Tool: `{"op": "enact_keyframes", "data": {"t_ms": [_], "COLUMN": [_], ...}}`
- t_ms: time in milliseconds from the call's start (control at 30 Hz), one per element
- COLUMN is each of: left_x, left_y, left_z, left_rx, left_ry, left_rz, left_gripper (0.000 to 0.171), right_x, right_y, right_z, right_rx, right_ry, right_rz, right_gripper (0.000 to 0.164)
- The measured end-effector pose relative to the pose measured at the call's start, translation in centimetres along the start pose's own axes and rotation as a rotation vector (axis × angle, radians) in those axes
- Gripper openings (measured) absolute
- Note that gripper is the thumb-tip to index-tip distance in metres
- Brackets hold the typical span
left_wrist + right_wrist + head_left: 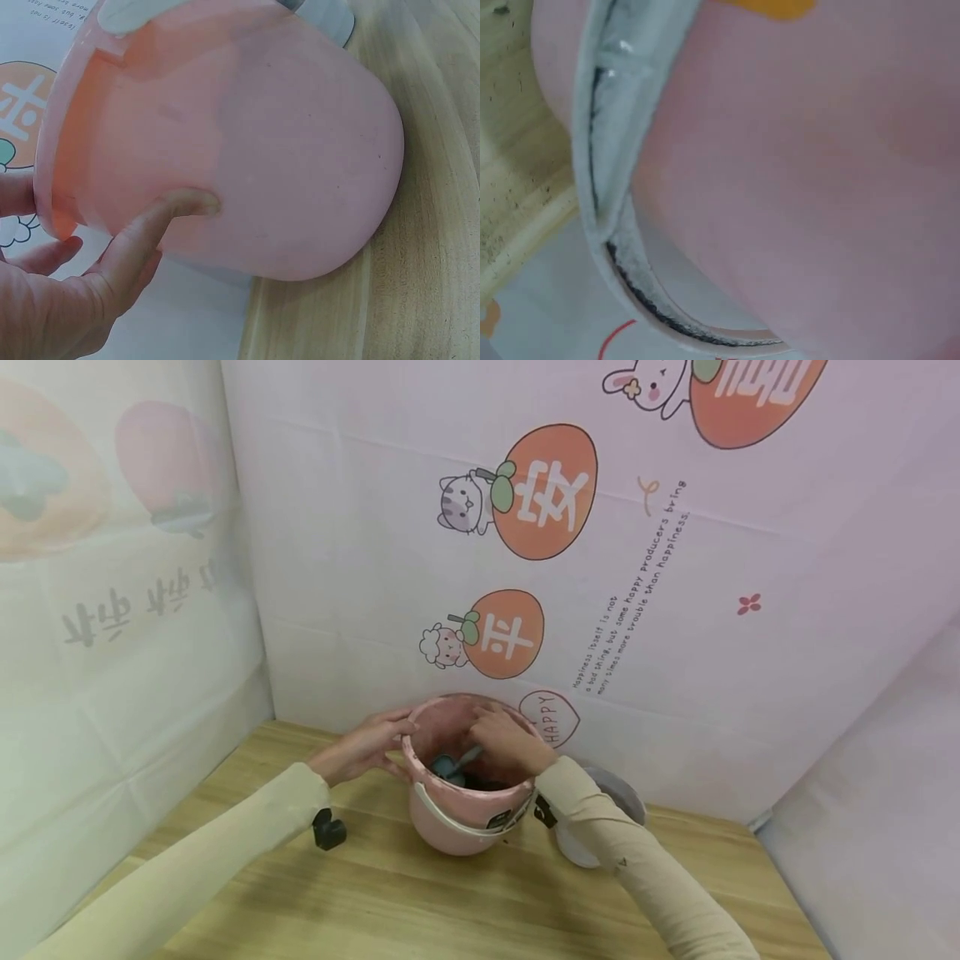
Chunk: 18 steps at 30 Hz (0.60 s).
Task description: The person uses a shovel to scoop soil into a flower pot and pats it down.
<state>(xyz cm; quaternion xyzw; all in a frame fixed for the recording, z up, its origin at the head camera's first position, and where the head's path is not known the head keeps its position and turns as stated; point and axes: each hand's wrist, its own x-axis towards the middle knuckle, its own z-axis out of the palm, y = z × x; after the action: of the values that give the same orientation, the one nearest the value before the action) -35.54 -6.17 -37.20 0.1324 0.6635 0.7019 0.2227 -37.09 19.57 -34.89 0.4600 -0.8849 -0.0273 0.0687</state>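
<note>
Left hand [375,747] grips the bucket [459,807] on the table [337,902] by its rim [471,792], fingers spread; right hand [510,743], hold indeterminable, lies inside near a blue item [447,767], apparently a reaching-in step, next calling for a steady bucket

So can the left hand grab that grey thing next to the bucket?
Probably not right now: the left hand is holding the other side of the pink bucket, so the bucket stands in between, and the right sleeve partly hides the grey thing.
</note>
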Motion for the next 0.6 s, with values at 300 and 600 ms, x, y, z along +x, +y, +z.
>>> {"op": "enact_keyframes", "data": {"t_ms": [300,600], "left_x": [-0.17,-0.2], "left_y": [0.19,-0.01], "left_z": [-0.07,0.22], "left_rx": [0.001,0.006], "left_ry": [-0.006,0.001], "left_rz": [0.008,-0.005], "left_gripper": [0.065,0.065], "right_x": [-0.03,-0.45], "right_y": [0.83,1.18], "right_z": [-0.37,-0.04], "right_rx": [0.214,0.236], "right_ry": [-0.037,-0.064], "right_rz": [-0.037,-0.033], "right_gripper": [0.026,0.024]}}
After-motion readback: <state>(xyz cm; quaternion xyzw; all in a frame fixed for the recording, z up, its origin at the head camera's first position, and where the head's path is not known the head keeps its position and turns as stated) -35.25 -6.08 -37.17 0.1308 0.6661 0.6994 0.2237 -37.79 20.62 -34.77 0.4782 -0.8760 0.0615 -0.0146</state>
